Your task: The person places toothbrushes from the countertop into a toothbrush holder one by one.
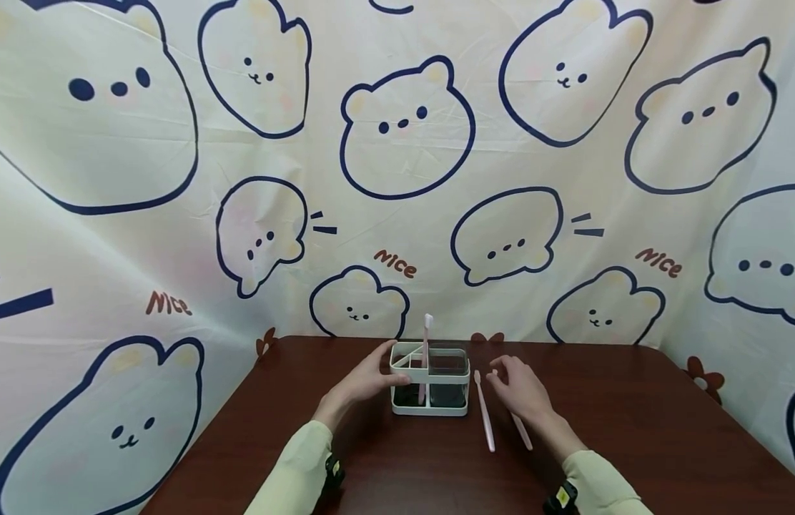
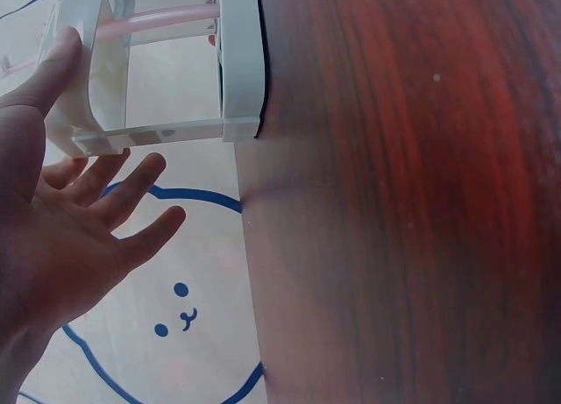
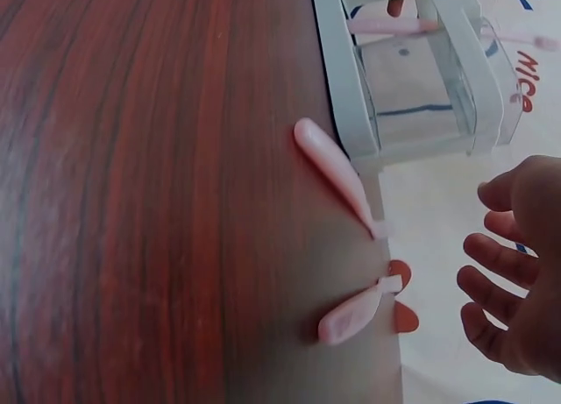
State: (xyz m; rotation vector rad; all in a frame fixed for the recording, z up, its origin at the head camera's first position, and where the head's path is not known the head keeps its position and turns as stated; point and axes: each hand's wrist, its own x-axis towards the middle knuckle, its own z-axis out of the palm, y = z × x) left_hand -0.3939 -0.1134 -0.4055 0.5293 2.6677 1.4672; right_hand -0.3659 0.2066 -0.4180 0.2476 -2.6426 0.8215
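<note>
A pale toothbrush holder [image 1: 430, 412] stands at the back middle of the table, with a clear cup [image 3: 408, 93] in its right half. One pink toothbrush [image 1: 426, 332] is upright in a left compartment. My left hand [image 1: 365, 375] grips the holder's left side, the thumb at its front and some fingers behind; in the left wrist view the ring and little fingers spread away from it. Two more pink toothbrushes lie on the table right of the holder, a nearer toothbrush [image 1: 485, 418] and a farther toothbrush [image 1: 522, 433]. Over the farther one hovers my right hand [image 1: 522, 390], fingers loosely bent, holding nothing.
The dark wooden table [image 1: 397, 465] ends just behind the holder, where a cream cloth [image 1: 404, 229] with cartoon animals hangs around its back and sides. Each wrist carries a small black device, a left one [image 1: 334, 472] and a right one [image 1: 560, 497].
</note>
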